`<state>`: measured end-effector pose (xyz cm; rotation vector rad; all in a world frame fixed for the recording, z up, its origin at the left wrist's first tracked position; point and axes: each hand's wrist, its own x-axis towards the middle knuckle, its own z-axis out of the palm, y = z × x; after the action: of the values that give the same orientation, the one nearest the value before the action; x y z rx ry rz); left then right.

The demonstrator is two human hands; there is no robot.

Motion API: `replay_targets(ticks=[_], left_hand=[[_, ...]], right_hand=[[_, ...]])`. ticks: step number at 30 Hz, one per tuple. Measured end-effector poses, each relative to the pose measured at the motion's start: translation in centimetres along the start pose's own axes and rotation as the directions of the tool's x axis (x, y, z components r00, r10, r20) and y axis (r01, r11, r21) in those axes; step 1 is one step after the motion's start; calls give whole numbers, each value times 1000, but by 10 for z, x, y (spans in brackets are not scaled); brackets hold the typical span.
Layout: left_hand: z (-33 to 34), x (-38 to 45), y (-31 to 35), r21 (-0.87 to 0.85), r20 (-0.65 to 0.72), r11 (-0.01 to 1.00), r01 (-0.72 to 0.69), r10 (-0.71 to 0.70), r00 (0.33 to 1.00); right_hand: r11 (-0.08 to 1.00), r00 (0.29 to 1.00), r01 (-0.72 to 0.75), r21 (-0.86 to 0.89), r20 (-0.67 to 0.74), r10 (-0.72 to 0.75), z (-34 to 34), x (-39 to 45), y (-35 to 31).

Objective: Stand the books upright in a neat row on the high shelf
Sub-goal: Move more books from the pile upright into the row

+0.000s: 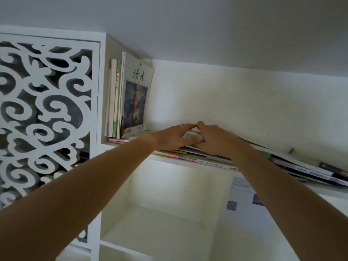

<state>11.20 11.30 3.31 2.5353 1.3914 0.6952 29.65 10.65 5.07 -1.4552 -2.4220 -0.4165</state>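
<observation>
Both forearms reach up from bottom of view. L hand [176,136] & R hand [213,141] meet fingertip to fingertip, fingers curled onto top book [194,136] of flat stack [197,159] on high shelf [170,160]. Upright books [128,98] stand up-left of L hand; slumped books [308,169] right of R hand.

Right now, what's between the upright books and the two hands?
Head view: bare shelf back wall separates upright books from left hand and right hand; flat books lie below.

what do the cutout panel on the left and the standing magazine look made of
Cutout panel: probably painted wood or fibreboard, matt white, with thick sawn scroll edges. Standing magazine: paper with a slightly glossy printed cover, thin and bowing a little.
</observation>
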Motion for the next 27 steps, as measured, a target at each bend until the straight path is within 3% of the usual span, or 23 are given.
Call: replay_targets(ticks=[2,4,6,8,9,11,14,20,24,27], left_hand=[[-3,6,3,84,16,996,15,-16,1000],[-6,12,1,166,7,986,22,-24,1000],[-8,18,-2,211,-14,978,11,-8,1000],[-10,22,-4,217,-17,976,-3,7,1000],[-10,24,-4,212,-13,977,-8,11,1000],[-10,25,-3,195,-10,981,-9,11,1000],[-6,24,-6,181,-35,983,-12,19,999],[-7,19,-5,429,-202,899,-81,183,962],[-27,1,-21,427,-369,902,-60,234,900],[-42,-13,-44,366,-450,930,-33,208,868]], right_hand=[[955,994,8,-298,-98,-39,-4,-10,14],[899,990,-51,-434,-138,-10,-11,-21,28],[896,977,-214,-389,-69,204,-16,-32,46],[889,895,-406,-212,105,434,-23,-44,63],[888,868,-440,-131,190,458,-25,-48,70],[918,887,-388,-85,237,397,-26,-56,78],[933,925,-347,-100,127,358,-29,-61,81],[976,977,-214,-47,-6,214,-40,-52,56],[957,982,-24,288,-173,77,-27,-34,38],[823,993,105,558,-100,-59,-28,-24,35]])
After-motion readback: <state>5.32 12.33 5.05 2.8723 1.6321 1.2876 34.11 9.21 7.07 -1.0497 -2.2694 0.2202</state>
